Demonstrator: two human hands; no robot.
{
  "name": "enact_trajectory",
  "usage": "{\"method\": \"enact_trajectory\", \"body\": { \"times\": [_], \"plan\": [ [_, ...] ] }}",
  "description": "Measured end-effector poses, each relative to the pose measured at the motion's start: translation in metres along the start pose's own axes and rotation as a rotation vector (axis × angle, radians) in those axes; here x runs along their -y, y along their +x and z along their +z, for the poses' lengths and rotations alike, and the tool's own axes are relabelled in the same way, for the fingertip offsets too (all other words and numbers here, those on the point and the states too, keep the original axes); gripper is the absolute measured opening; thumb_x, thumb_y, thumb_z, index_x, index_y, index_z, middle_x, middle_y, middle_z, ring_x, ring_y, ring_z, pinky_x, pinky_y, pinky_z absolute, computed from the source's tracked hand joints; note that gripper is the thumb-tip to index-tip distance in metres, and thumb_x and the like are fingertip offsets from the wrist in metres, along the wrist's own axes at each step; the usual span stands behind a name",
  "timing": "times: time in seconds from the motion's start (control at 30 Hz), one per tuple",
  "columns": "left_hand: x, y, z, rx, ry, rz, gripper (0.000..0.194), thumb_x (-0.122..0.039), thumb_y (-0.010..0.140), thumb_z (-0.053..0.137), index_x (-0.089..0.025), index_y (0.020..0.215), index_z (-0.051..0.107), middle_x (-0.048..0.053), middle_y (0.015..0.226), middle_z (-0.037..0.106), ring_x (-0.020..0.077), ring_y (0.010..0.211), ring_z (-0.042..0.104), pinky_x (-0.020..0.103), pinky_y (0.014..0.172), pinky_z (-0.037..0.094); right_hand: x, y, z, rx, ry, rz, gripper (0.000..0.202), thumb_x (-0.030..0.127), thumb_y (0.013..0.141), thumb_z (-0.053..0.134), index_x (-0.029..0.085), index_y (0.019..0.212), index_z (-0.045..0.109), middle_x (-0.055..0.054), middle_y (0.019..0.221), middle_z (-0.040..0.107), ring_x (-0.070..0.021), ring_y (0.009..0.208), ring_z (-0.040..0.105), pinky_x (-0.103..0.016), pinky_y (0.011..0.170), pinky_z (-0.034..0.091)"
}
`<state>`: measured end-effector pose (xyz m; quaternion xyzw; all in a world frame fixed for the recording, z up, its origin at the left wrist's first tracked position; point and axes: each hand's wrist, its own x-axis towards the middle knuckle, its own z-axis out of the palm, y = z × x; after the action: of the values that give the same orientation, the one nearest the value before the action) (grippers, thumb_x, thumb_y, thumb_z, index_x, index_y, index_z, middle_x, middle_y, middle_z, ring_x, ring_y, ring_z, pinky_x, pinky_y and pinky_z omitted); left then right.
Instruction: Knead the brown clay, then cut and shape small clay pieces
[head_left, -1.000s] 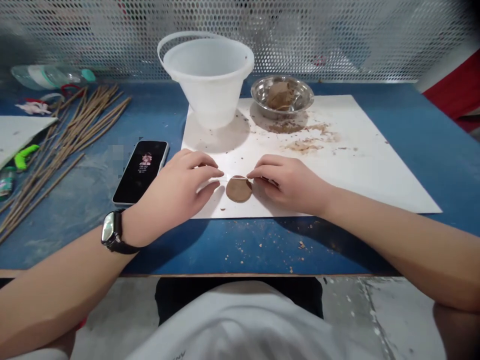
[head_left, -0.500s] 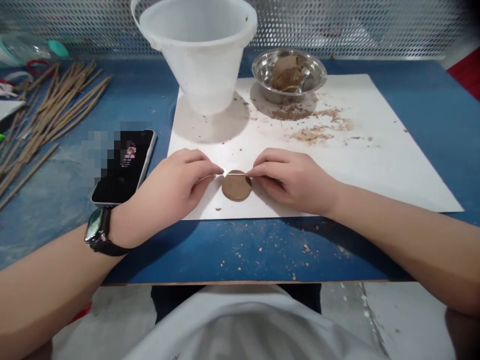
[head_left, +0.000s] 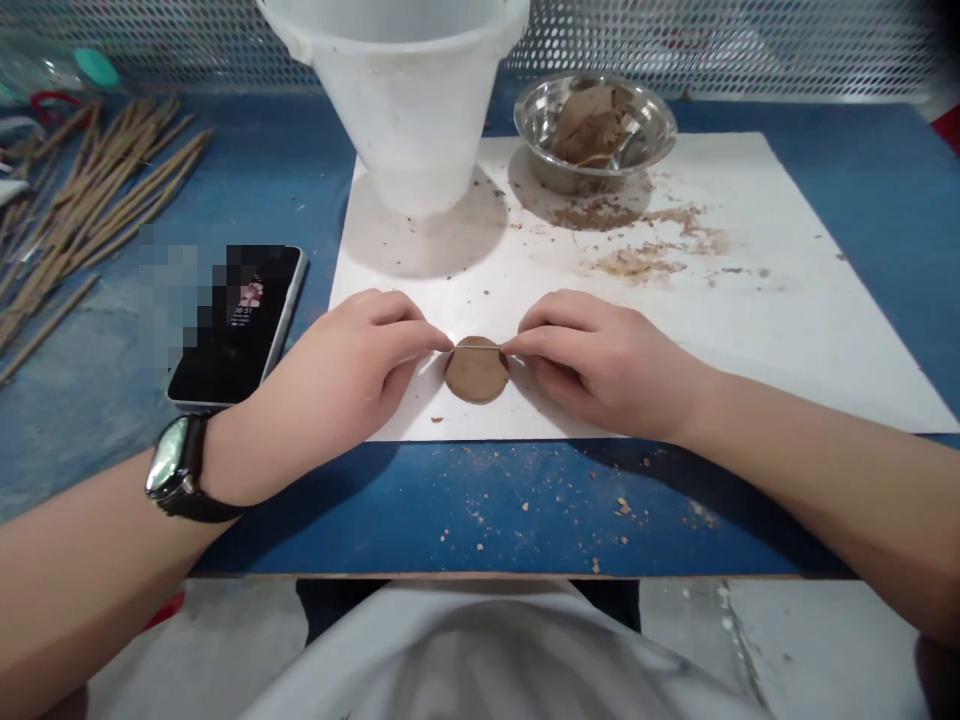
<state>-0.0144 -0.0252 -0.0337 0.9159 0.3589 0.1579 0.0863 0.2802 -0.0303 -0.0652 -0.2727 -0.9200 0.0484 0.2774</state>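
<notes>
A flat round disc of brown clay (head_left: 477, 375) lies on the white board (head_left: 750, 330) near its front edge. Across the upper part of the disc runs a thin straight rod (head_left: 478, 347), like a needle or wire. My left hand (head_left: 367, 355) pinches its left end, and my right hand (head_left: 592, 360) pinches its right end. Both hands rest low over the board, one on each side of the disc. The undersides of the fingers are partly hidden.
Behind the disc stands a white bucket (head_left: 412, 120). A metal bowl (head_left: 544, 170) holds a clay lump (head_left: 591, 125). At the left are a phone (head_left: 232, 350), a bundle of thin brown sticks (head_left: 97, 200) and a bottle (head_left: 45, 65). Crumbs dot the board and blue table (head_left: 360, 510).
The camera view has shifted slightly, so the bucket and bowl sit higher in it. Both hands keep their pinch on the rod, which now appears darker across the disc.
</notes>
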Motion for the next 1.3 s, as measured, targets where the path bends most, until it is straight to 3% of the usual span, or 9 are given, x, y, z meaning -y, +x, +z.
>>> {"method": "enact_trajectory", "body": {
  "times": [0.17,0.53,0.8,1.03,1.3],
  "plan": [
    [-0.002,0.002,-0.002,0.033,0.018,-0.018,0.039,-0.017,0.105,0.049,-0.024,0.114,0.086,0.008,0.106,0.077,0.0266,0.101,0.073,0.041,0.092,0.061,-0.002,0.001,-0.001,0.051,-0.013,-0.005,0.027,0.018,0.11,0.053,0.018,0.116,0.08,-0.012,0.103,0.077,-0.0245,0.094,0.067,-0.041,0.082,0.058],
    [-0.002,0.001,-0.003,0.064,-0.007,-0.073,0.041,-0.023,0.107,0.047,-0.032,0.117,0.086,0.006,0.106,0.077,0.027,0.101,0.074,0.042,0.091,0.062,0.001,-0.003,-0.011,0.179,-0.08,0.069,0.034,0.019,0.111,0.048,0.02,0.12,0.08,-0.013,0.103,0.075,-0.026,0.092,0.066,-0.04,0.078,0.055],
    [-0.004,0.002,-0.005,0.048,0.024,-0.027,0.04,-0.018,0.104,0.049,-0.025,0.112,0.087,0.009,0.103,0.075,0.029,0.1,0.071,0.048,0.093,0.062,0.002,0.002,-0.009,0.127,-0.078,0.028,0.042,0.028,0.116,0.043,0.015,0.113,0.083,-0.014,0.099,0.075,-0.0255,0.088,0.065,-0.039,0.075,0.056],
    [-0.005,0.004,-0.004,0.079,0.017,-0.054,0.04,-0.02,0.104,0.047,-0.028,0.109,0.086,0.007,0.105,0.075,0.029,0.102,0.072,0.047,0.094,0.062,0.005,0.004,-0.012,0.167,0.017,0.153,0.034,0.032,0.113,0.052,0.025,0.106,0.084,-0.011,0.099,0.074,-0.0263,0.089,0.066,-0.042,0.075,0.056],
    [-0.006,0.007,-0.005,0.094,-0.018,-0.104,0.041,-0.02,0.101,0.047,-0.028,0.104,0.087,0.006,0.103,0.077,0.0269,0.1,0.073,0.042,0.094,0.062,0.002,0.001,-0.015,0.164,-0.033,0.13,0.032,0.028,0.11,0.054,0.026,0.106,0.085,-0.01,0.097,0.076,-0.0252,0.086,0.067,-0.04,0.072,0.057]
  ]
}}
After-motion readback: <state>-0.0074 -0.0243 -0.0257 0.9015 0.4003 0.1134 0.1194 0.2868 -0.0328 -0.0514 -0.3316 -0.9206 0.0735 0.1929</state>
